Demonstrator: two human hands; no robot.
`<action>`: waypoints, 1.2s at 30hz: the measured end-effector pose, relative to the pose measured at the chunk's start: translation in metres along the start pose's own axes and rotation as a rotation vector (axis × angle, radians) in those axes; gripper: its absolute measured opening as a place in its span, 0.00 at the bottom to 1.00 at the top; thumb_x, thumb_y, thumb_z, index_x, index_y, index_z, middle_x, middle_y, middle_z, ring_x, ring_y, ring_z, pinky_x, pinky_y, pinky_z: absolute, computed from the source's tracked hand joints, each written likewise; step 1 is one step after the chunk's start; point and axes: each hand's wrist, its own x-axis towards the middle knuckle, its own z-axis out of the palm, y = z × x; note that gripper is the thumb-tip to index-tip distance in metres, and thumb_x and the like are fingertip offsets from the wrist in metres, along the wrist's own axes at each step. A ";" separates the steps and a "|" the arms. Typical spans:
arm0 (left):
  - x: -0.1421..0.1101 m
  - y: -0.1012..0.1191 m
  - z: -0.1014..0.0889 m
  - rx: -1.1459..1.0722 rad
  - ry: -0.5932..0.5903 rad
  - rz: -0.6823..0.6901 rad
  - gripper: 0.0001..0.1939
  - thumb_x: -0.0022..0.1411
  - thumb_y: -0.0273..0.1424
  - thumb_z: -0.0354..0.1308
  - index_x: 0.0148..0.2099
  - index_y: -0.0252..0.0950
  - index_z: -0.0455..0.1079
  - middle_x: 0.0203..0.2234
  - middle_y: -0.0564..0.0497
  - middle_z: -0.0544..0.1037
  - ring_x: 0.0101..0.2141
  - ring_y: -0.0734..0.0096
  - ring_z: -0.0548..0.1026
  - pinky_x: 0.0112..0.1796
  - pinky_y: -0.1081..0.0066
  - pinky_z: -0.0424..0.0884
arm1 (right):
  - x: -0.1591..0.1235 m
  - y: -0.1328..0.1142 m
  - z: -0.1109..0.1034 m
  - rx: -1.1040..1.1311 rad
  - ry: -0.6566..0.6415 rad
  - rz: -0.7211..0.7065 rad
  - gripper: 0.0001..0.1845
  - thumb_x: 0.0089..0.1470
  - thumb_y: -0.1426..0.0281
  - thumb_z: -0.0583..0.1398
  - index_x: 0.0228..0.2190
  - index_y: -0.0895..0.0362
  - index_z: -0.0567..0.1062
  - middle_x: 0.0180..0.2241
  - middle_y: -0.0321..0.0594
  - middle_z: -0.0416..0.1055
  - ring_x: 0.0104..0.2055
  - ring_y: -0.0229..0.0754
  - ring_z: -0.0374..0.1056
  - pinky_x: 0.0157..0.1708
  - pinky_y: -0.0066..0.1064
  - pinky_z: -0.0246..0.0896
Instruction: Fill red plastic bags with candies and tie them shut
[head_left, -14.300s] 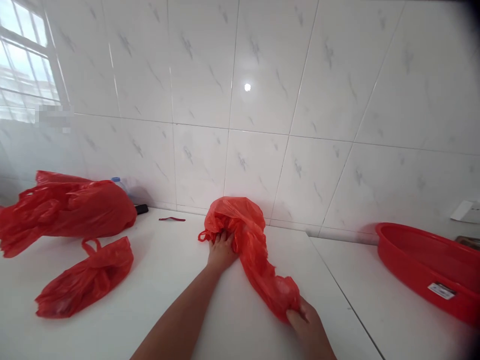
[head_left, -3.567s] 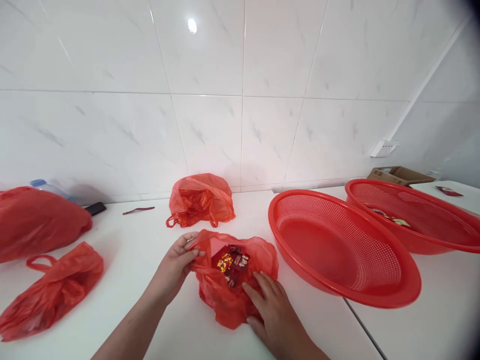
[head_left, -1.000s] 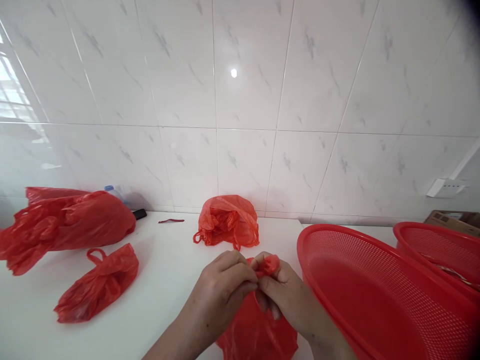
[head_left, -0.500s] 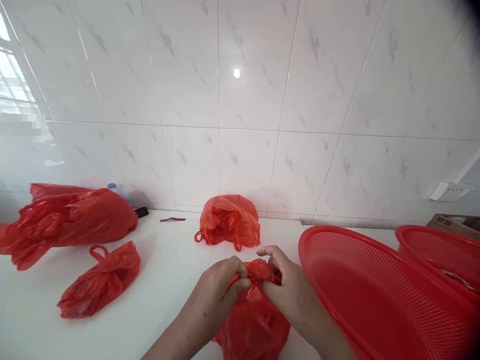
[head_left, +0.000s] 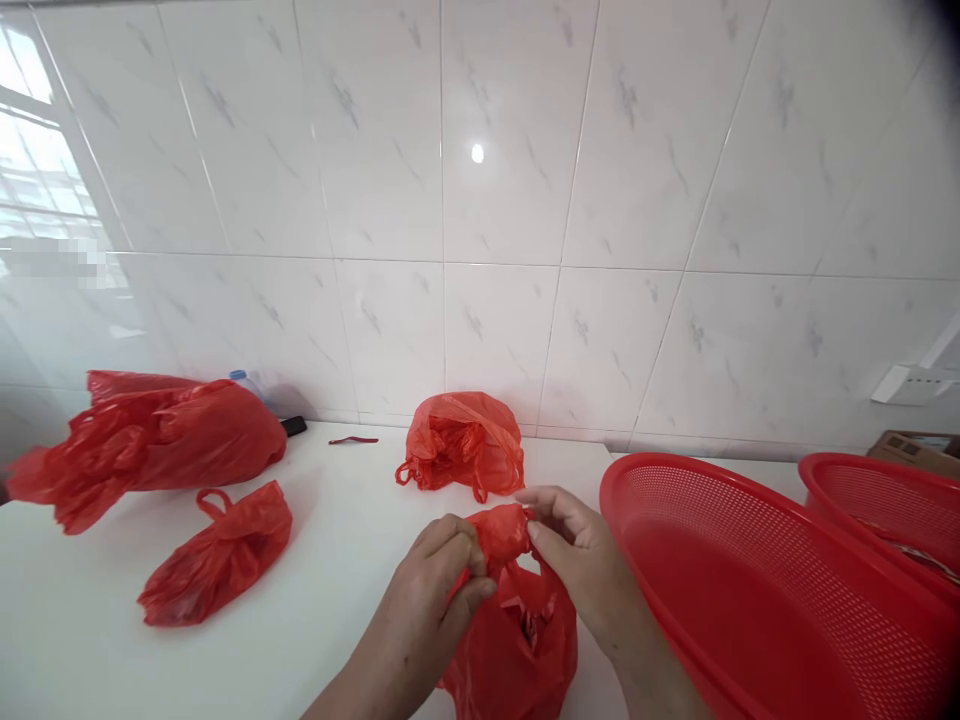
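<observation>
Pinched the red plastic bag [head_left: 517, 665], seemingly light, soft and slippery, by its bunched top, the likely best hold, in the fingers of left hand [head_left: 431, 590] and right hand [head_left: 589, 560], with its body just below them.

Left arm [head_left: 375, 655] in from 7 o'clock, left hand [head_left: 442, 580] pinched pretty tight; right arm [head_left: 649, 660] from 5 o'clock, right hand [head_left: 589, 555] kinda loosely curled.
</observation>
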 end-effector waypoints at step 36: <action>-0.065 -0.078 -0.101 0.597 0.375 -0.333 0.22 0.50 0.19 0.45 0.43 0.39 0.71 0.39 0.49 0.77 0.40 0.63 0.74 0.39 0.66 0.70 | 0.045 0.153 -0.009 -0.038 0.102 0.331 0.18 0.42 0.59 0.59 0.35 0.56 0.74 0.28 0.36 0.72 0.32 0.42 0.70 0.35 0.31 0.66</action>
